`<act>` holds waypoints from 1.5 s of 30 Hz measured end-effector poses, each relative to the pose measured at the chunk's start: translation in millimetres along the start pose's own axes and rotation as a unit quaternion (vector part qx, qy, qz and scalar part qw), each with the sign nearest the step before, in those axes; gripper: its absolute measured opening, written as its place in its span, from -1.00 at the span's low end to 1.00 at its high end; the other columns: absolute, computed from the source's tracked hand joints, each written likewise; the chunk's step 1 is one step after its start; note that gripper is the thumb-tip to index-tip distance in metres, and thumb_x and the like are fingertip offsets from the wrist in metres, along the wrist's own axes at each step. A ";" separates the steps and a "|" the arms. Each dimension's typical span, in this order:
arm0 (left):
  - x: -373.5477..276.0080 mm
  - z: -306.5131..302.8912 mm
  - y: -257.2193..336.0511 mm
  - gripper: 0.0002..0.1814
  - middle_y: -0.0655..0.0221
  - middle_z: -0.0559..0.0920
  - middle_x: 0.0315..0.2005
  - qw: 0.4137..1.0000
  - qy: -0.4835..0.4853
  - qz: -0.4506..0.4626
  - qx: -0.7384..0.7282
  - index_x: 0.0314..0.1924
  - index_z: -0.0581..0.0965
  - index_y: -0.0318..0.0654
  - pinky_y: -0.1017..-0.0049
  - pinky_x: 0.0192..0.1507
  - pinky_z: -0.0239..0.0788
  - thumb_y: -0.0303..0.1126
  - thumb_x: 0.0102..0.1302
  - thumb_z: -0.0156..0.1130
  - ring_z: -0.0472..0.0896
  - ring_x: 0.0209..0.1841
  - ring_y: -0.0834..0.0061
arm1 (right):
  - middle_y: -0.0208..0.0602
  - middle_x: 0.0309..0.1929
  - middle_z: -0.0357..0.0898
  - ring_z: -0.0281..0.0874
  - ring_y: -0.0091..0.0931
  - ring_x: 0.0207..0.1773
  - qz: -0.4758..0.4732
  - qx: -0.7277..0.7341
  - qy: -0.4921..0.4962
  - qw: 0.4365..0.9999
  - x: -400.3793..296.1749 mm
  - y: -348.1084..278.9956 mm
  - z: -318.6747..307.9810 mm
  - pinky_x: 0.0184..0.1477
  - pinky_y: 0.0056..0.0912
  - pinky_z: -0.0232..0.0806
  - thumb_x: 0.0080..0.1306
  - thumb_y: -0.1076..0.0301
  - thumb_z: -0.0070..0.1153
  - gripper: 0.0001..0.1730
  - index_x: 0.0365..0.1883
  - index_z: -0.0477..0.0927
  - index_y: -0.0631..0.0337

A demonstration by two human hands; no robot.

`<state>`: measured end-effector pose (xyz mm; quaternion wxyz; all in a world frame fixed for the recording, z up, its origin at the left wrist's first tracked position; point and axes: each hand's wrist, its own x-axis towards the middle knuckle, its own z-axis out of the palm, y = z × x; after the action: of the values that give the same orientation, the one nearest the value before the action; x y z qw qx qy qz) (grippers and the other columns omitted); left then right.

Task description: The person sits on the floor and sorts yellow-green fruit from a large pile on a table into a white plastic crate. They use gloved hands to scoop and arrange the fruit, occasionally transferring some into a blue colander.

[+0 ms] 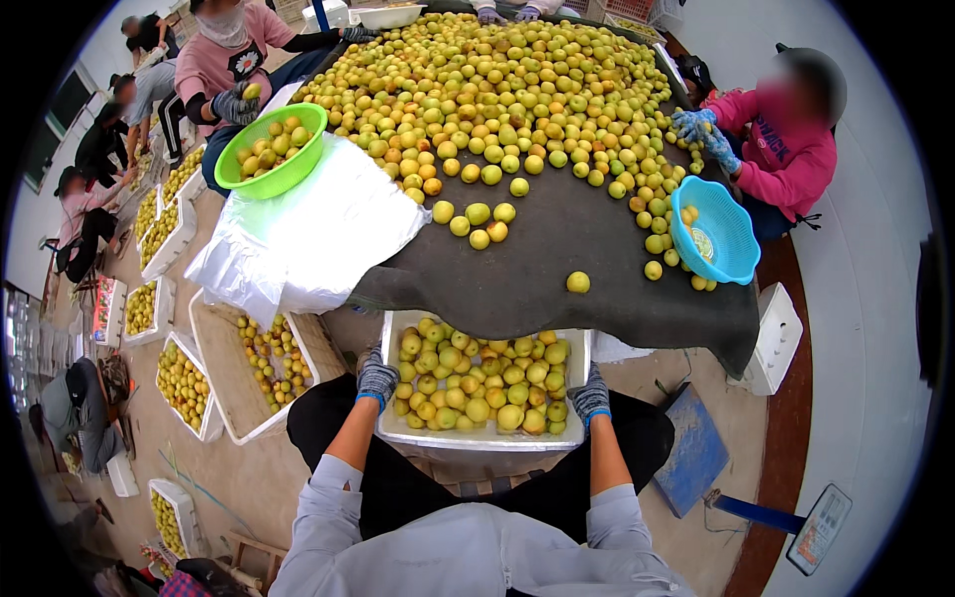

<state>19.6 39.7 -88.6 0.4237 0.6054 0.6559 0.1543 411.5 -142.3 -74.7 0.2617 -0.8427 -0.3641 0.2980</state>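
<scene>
A white foam box (477,442) stands between my knees, filled with small round yellow-green fruit (477,380) that look like plums or apricots. My left hand (377,379), in a grey knit glove with a blue cuff, grips the box's left side. On the opposite side my right hand (591,392), gloved alike, holds the box wall. The fingertips of both hands are partly hidden against the foam. The box's far edge lies beneath the hanging front of a dark cloth (515,276) that covers the sorting table.
Heaped fruit (492,89) covers the table's far part. Co-workers sit left and right, near a green basket (313,149) and a blue basket (727,239). A white plastic sheet (321,224) drapes the left corner. Foam boxes (213,418) stand left; a blue platform scale (694,448) stands right.
</scene>
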 end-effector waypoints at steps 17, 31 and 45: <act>-27.7 -18.1 52.2 -0.16 -0.06 0.48 0.03 0.993 0.027 -0.078 0.088 0.26 0.21 -0.30 0.29 0.08 0.30 -0.17 -0.02 0.27 0.48 0.06 0.06 | -0.14 -0.09 0.53 0.51 -0.32 -0.08 -0.001 0.050 -0.018 0.999 16.9 21.1 19.2 -0.05 -0.28 0.39 -0.22 0.59 0.33 -0.21 0.08 0.35 0.24; -70.0 -27.6 81.1 -0.39 0.03 0.52 -0.09 0.945 0.223 0.139 0.193 0.14 0.35 -0.25 0.25 0.09 0.28 -0.25 0.05 0.24 0.48 0.01 0.11 | 0.09 0.12 0.41 0.38 -0.22 0.18 -0.073 -0.026 0.045 0.996 -28.9 -69.9 -44.8 0.17 -0.32 0.24 0.04 0.53 0.17 -0.23 0.25 0.20 0.40; 113.8 -17.6 207.0 -0.53 -0.03 0.44 0.07 0.972 0.109 0.085 0.188 0.04 0.42 -0.42 0.27 0.19 0.18 -0.27 0.18 0.00 0.41 0.13 0.15 | 0.10 0.35 0.05 0.01 -0.14 0.40 -0.154 -0.298 0.158 0.929 134.0 -149.5 -141.2 0.37 -0.20 -0.05 0.33 0.11 -0.09 -0.35 0.31 0.15 0.26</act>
<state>154.3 195.7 27.9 0.2133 0.7077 0.6612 0.1287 515.6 18.5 78.7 0.0956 -0.8516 -0.5154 -0.0050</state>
